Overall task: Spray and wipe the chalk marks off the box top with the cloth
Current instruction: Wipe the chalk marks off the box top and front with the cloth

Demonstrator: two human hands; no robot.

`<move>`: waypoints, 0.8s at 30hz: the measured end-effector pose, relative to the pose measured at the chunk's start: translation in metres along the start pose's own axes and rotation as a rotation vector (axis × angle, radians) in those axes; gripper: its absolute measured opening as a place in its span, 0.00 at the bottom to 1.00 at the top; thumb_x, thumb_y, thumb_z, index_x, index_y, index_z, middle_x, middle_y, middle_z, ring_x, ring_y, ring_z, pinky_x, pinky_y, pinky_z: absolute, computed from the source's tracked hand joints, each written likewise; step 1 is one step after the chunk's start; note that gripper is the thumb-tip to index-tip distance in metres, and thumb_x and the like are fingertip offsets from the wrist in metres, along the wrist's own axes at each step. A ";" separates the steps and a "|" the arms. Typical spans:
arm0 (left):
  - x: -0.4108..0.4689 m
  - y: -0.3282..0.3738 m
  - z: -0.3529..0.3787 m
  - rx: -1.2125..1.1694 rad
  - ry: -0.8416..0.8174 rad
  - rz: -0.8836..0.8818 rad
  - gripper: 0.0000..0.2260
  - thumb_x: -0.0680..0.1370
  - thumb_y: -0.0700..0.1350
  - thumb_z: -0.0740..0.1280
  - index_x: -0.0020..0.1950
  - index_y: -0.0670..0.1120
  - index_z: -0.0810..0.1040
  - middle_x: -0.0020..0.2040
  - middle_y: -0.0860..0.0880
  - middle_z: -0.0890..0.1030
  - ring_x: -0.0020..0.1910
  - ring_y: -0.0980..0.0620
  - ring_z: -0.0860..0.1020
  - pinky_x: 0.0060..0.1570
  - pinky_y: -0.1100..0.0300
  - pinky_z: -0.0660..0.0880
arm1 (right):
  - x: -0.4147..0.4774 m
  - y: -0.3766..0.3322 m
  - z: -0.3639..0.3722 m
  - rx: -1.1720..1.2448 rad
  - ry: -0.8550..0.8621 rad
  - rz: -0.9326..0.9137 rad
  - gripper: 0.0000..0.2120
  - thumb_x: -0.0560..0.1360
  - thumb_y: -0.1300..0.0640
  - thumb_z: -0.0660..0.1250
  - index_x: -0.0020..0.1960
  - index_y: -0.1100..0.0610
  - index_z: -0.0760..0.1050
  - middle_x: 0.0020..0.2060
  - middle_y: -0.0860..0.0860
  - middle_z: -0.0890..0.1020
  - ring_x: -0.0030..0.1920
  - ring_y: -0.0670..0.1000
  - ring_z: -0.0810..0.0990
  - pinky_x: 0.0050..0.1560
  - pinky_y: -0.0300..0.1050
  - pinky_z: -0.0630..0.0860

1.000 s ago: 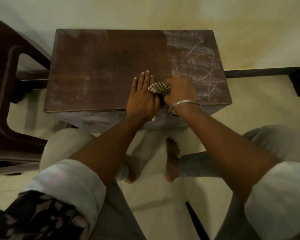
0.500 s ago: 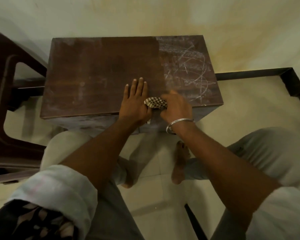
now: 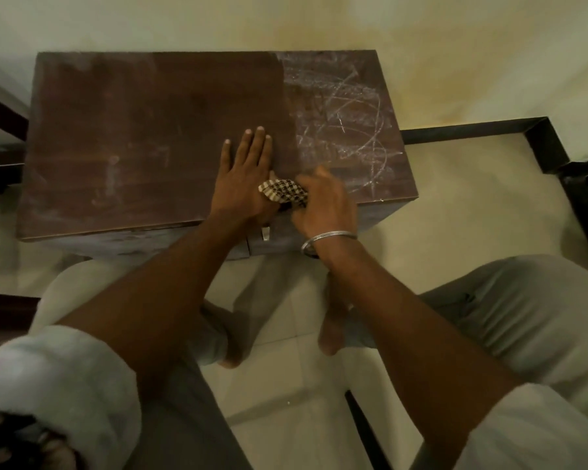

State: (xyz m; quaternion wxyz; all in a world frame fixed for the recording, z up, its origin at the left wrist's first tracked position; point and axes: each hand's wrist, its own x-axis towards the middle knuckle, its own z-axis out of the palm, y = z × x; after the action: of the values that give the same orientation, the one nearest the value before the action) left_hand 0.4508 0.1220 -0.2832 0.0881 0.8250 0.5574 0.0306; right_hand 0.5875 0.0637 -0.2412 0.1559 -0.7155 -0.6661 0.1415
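Hands: R (image 3: 324, 205) blurry, cloth (image 3: 282, 194) half-hidden

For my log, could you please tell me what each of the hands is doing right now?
Left hand: open, flat on the box top.
Right hand: holding the checked cloth.

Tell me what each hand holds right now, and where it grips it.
The right hand grips the bunched brown-and-cream checked cloth by its right end. The left hand lies flat on the dark brown wooden box top, holding nothing.
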 end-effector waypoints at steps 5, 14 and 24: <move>-0.003 0.012 0.002 -0.019 0.085 -0.011 0.33 0.78 0.53 0.46 0.81 0.40 0.53 0.81 0.42 0.52 0.81 0.43 0.49 0.78 0.41 0.45 | 0.000 0.039 -0.018 -0.016 0.073 0.120 0.13 0.70 0.58 0.71 0.54 0.52 0.79 0.53 0.53 0.76 0.52 0.55 0.77 0.46 0.45 0.74; 0.004 0.017 0.007 0.005 0.034 0.017 0.38 0.79 0.62 0.52 0.81 0.39 0.50 0.81 0.41 0.49 0.81 0.42 0.45 0.78 0.40 0.43 | 0.011 0.023 -0.012 -0.030 0.017 -0.016 0.13 0.67 0.62 0.70 0.50 0.53 0.81 0.48 0.53 0.77 0.47 0.56 0.78 0.41 0.49 0.78; 0.017 0.022 0.004 -0.052 0.022 -0.028 0.35 0.78 0.58 0.48 0.81 0.40 0.49 0.82 0.42 0.48 0.81 0.45 0.43 0.77 0.40 0.41 | 0.044 0.031 -0.021 -0.093 -0.041 -0.071 0.15 0.66 0.61 0.71 0.52 0.50 0.81 0.47 0.52 0.77 0.48 0.58 0.77 0.44 0.50 0.77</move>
State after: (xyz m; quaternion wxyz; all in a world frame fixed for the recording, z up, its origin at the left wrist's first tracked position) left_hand 0.4776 0.1299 -0.2838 0.1037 0.8142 0.5688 0.0528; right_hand 0.6280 0.1049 -0.2345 0.1135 -0.6949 -0.7000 0.1194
